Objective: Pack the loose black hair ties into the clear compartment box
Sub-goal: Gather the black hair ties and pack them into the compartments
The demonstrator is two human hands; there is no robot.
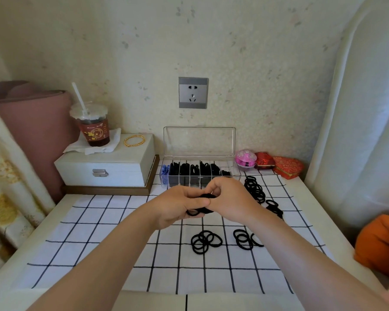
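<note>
A small bunch of black hair ties [206, 198] sits just in front of the clear compartment box [199, 142], pinched between our left hand [177, 206] and right hand [230, 198], whose fingers curl closed around it. More loose ties [206, 241] lie on the checked cloth [103, 232] over the desk, in front of the open box and to its right. We judge them light, soft and springy, best pinched several together across the bands.
</note>
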